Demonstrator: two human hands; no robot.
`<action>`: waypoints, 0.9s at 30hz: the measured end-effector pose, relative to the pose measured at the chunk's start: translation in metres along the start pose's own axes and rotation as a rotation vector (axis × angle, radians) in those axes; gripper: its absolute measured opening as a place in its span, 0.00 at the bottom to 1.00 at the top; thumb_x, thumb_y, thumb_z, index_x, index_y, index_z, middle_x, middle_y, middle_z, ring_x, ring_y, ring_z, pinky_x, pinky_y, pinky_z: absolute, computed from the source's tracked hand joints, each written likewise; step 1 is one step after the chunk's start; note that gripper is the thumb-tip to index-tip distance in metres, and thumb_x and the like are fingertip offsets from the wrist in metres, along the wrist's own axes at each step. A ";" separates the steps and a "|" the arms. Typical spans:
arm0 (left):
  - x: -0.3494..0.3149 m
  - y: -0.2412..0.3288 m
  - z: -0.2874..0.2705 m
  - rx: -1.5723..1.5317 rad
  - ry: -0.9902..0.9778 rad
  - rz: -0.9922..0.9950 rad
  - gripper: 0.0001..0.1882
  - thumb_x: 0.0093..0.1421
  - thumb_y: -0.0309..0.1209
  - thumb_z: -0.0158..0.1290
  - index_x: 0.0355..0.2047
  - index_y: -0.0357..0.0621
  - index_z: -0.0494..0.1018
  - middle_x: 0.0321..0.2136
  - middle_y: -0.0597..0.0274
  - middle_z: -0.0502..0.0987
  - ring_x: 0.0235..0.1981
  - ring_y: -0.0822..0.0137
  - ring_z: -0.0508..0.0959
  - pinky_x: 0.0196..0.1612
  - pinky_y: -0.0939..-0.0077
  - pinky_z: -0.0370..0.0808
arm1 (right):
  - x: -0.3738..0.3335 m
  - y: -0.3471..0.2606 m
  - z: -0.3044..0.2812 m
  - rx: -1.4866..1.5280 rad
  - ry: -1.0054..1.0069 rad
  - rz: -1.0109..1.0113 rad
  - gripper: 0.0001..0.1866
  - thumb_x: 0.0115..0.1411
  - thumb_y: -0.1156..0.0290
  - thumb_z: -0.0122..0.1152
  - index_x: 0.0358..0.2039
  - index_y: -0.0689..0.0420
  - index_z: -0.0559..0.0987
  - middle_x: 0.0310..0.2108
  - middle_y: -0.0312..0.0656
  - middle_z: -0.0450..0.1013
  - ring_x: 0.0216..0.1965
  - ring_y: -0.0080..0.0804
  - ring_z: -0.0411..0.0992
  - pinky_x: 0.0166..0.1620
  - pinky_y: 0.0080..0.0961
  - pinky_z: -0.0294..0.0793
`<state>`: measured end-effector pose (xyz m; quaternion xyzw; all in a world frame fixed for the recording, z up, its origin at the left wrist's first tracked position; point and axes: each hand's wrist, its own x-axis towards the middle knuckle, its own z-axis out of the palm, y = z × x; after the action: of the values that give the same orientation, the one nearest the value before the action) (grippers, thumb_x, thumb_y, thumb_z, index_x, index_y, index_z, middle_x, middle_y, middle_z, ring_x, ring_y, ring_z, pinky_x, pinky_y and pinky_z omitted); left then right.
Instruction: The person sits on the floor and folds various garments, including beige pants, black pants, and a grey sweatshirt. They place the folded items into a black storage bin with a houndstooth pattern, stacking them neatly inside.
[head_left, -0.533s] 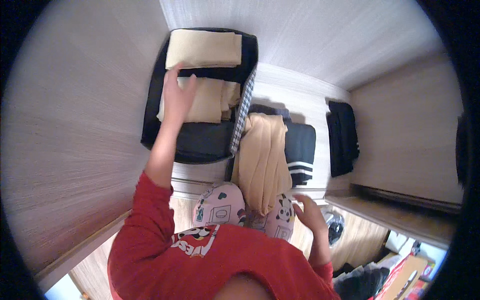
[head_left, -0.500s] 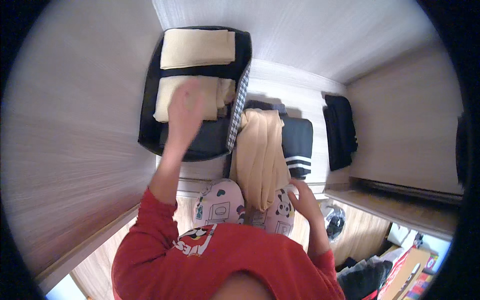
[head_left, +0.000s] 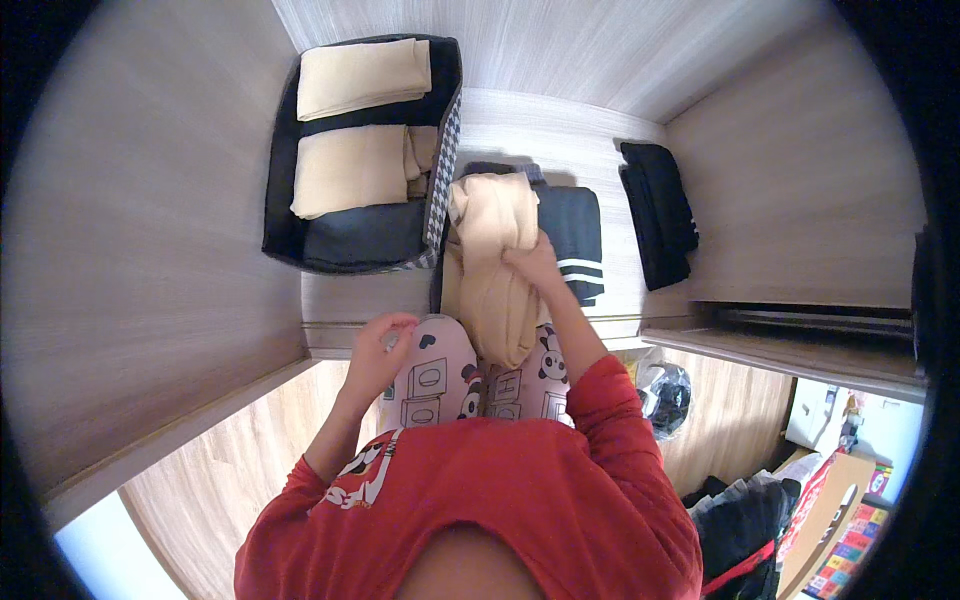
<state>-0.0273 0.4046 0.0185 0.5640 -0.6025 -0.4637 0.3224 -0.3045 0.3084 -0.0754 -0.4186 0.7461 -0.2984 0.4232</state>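
Observation:
A long, soft beige garment (head_left: 492,260) lies folded over on the cupboard floor and hangs over the front edge onto my knees. My right hand (head_left: 535,262) grips its right side, thumb on top and the other fingers partly hidden. Above my left knee, my left hand (head_left: 383,352) is held with fingers apart and nothing in it. To the left stands a black storage box (head_left: 450,150) with a houndstooth side. Inside are a far beige folded cloth (head_left: 363,77), a nearer beige folded cloth (head_left: 350,172) and a dark folded cloth (head_left: 365,235).
Dark folded clothing with white stripes (head_left: 572,235) lies just right of the beige garment. Farther right, a black folded garment (head_left: 657,215) rests near the cupboard's side wall (head_left: 790,200). A clear plastic bag (head_left: 665,400) and a cardboard box (head_left: 835,520) are on the right.
My left hand has left the box and come back above my left knee. My right hand has moved up from the knee and taken hold of the beige garment, whose lower end is higher.

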 end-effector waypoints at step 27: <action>0.081 0.005 0.053 -0.931 -0.366 -0.440 0.20 0.48 0.27 0.50 0.44 0.37 0.67 0.36 0.58 0.74 0.34 0.68 0.75 0.38 0.75 0.71 | -0.065 0.048 -0.119 1.115 -0.131 0.180 0.24 0.47 0.66 0.48 0.47 0.60 0.67 0.43 0.44 0.69 0.43 0.38 0.68 0.48 0.34 0.67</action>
<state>-0.0904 0.3350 -0.0070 0.3845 -0.2477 -0.8284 0.3232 -0.4083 0.3985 -0.0338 -0.0841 0.4807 -0.5834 0.6493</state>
